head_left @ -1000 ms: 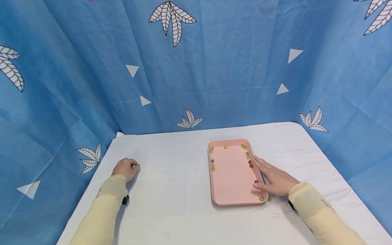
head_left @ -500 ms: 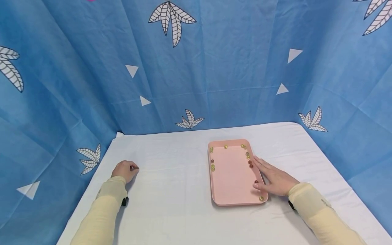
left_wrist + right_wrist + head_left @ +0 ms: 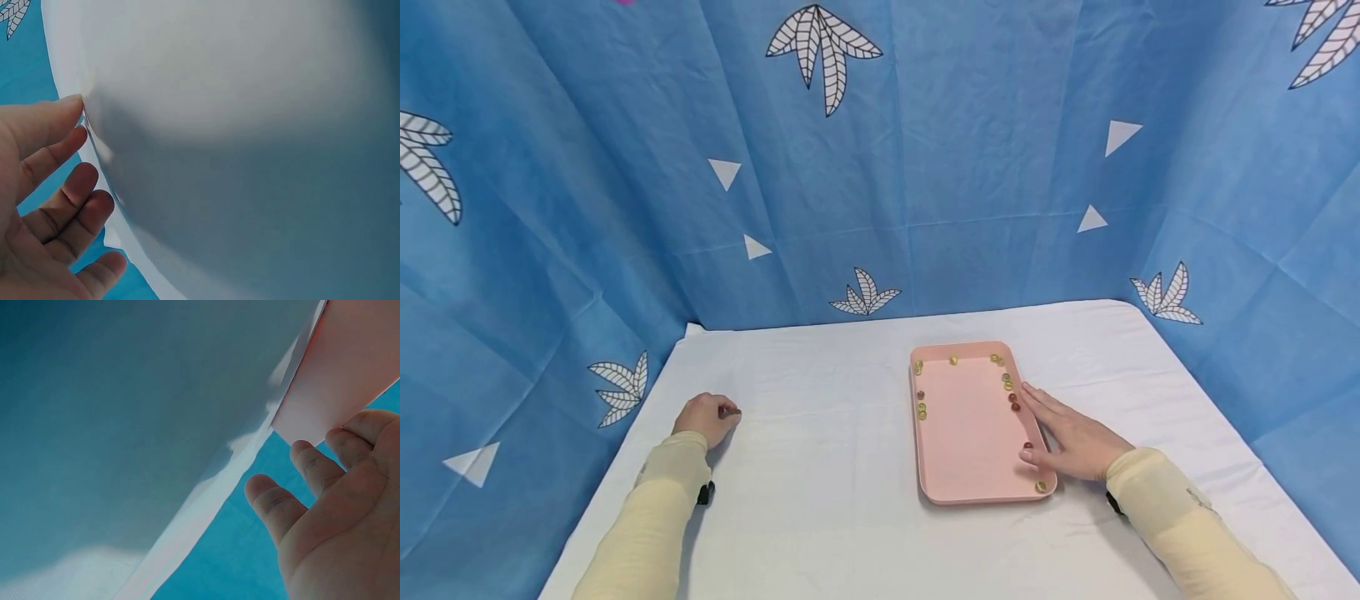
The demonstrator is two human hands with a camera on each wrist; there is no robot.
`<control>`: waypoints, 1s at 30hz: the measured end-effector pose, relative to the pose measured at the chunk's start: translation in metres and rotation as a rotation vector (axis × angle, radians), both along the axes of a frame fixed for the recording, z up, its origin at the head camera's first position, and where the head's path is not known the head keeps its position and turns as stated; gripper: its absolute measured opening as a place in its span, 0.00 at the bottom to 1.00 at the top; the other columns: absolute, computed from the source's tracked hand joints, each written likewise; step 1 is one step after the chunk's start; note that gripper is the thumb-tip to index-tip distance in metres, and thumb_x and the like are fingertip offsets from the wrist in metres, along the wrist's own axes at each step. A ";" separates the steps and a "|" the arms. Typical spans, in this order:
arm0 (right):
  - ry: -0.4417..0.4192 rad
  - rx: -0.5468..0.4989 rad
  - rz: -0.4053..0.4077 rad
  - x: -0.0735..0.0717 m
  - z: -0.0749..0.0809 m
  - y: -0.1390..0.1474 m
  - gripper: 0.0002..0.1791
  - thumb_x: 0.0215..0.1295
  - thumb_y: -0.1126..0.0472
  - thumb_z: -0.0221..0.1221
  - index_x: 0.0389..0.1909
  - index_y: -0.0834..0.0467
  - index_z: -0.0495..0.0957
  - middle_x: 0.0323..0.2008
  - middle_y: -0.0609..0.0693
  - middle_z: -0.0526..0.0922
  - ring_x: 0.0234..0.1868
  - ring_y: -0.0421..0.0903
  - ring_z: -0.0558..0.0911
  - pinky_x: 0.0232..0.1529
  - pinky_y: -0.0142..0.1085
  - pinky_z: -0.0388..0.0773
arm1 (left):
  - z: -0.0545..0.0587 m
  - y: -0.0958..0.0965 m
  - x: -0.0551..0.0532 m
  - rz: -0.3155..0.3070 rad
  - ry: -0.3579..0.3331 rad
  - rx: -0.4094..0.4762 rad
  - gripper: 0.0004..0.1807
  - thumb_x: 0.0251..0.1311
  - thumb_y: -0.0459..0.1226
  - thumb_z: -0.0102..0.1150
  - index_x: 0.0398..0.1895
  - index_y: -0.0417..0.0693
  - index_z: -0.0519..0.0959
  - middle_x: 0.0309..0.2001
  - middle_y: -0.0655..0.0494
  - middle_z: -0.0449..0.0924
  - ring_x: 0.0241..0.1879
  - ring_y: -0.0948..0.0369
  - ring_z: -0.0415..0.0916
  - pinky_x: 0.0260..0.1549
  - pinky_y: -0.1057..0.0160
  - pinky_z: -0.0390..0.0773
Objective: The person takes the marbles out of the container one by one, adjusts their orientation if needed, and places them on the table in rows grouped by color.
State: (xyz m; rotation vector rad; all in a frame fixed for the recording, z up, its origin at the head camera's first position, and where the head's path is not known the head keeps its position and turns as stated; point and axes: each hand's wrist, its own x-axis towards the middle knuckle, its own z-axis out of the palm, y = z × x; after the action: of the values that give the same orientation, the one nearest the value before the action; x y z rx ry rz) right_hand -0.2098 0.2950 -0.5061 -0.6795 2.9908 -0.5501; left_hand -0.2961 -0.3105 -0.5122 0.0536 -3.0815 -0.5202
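Observation:
At the left part of the white table, my left hand (image 3: pixel 706 419) is low over the cloth with its thumb and forefinger together. A tiny dark thing shows at these fingertips in the head view; it is mostly hidden and its kind is unclear. The left wrist view shows the other fingers (image 3: pixel 81 184) loosely bent. My right hand (image 3: pixel 1078 437) rests against the right side of a pink tray (image 3: pixel 970 433), fingers extended along the outside and thumb over the rim. Small shiny yellow-green beads (image 3: pixel 922 411) and brown beads (image 3: pixel 1015 402) lie along the tray's inner edges.
A white cloth (image 3: pixel 820 467) covers the table. Blue curtains (image 3: pixel 985 167) with leaf and triangle prints enclose the back and both sides. One bead (image 3: pixel 1041 486) sits in the tray's near right corner, close to my right thumb.
My left hand has shifted slightly nearer over the first half second, then stays put with its fingertips still together. The right hand, tray and beads have not moved.

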 end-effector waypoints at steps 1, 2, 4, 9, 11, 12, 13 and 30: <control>0.002 0.000 0.000 0.000 0.000 0.000 0.52 0.59 0.32 0.57 0.76 0.54 0.48 0.75 0.50 0.49 0.72 0.54 0.57 0.64 0.52 0.64 | 0.000 0.000 0.000 0.001 -0.001 0.000 0.09 0.57 0.37 0.66 0.39 0.41 0.84 0.35 0.45 0.77 0.35 0.51 0.72 0.38 0.48 0.74; 0.003 0.000 0.000 0.000 0.000 0.000 0.52 0.58 0.32 0.57 0.76 0.54 0.48 0.75 0.50 0.49 0.72 0.54 0.57 0.64 0.52 0.64 | 0.000 0.000 0.000 0.003 -0.003 0.002 0.10 0.57 0.37 0.66 0.39 0.41 0.84 0.35 0.45 0.77 0.35 0.51 0.72 0.38 0.48 0.74; 0.004 -0.004 0.000 0.000 0.000 0.000 0.52 0.58 0.32 0.58 0.76 0.54 0.48 0.75 0.49 0.50 0.72 0.53 0.57 0.64 0.52 0.64 | 0.002 0.000 0.001 0.007 -0.005 0.011 0.11 0.57 0.38 0.66 0.40 0.40 0.84 0.35 0.45 0.77 0.36 0.51 0.72 0.38 0.48 0.74; 0.005 -0.012 0.005 0.000 0.001 0.000 0.52 0.58 0.32 0.58 0.76 0.54 0.49 0.75 0.50 0.50 0.72 0.53 0.58 0.64 0.52 0.64 | 0.006 0.001 0.001 0.025 -0.011 0.043 0.14 0.58 0.39 0.65 0.42 0.39 0.83 0.39 0.43 0.78 0.39 0.49 0.73 0.41 0.47 0.75; 0.004 -0.009 0.008 0.000 0.001 0.000 0.52 0.59 0.32 0.58 0.76 0.54 0.48 0.75 0.50 0.50 0.72 0.54 0.58 0.64 0.53 0.64 | 0.009 0.001 0.001 0.032 -0.014 0.055 0.15 0.58 0.40 0.65 0.43 0.38 0.82 0.40 0.41 0.78 0.40 0.47 0.74 0.42 0.46 0.75; 0.001 -0.011 0.005 0.000 0.001 0.000 0.52 0.59 0.32 0.58 0.76 0.53 0.48 0.75 0.49 0.50 0.72 0.53 0.57 0.64 0.52 0.64 | 0.011 0.001 0.002 0.036 -0.014 0.058 0.15 0.58 0.40 0.65 0.44 0.38 0.82 0.41 0.40 0.78 0.41 0.47 0.74 0.43 0.46 0.75; 0.000 -0.009 0.007 0.000 0.001 0.001 0.52 0.59 0.32 0.58 0.76 0.53 0.48 0.75 0.49 0.49 0.72 0.54 0.57 0.64 0.52 0.64 | 0.012 0.002 0.002 0.038 -0.013 0.061 0.15 0.59 0.40 0.64 0.44 0.38 0.82 0.42 0.40 0.78 0.43 0.46 0.74 0.44 0.46 0.75; -0.007 -0.015 0.003 -0.001 -0.001 0.001 0.52 0.59 0.32 0.58 0.76 0.54 0.48 0.75 0.51 0.50 0.72 0.55 0.57 0.64 0.53 0.63 | 0.047 0.051 0.009 -0.117 0.112 0.055 0.14 0.58 0.39 0.66 0.45 0.41 0.83 0.42 0.45 0.79 0.40 0.49 0.74 0.42 0.48 0.76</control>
State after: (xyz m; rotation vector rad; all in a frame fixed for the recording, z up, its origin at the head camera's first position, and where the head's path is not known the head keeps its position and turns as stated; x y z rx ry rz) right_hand -0.2109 0.2955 -0.5068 -0.6815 2.9812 -0.5741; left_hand -0.2867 -0.2599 -0.4655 -0.1506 -2.9736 -0.5913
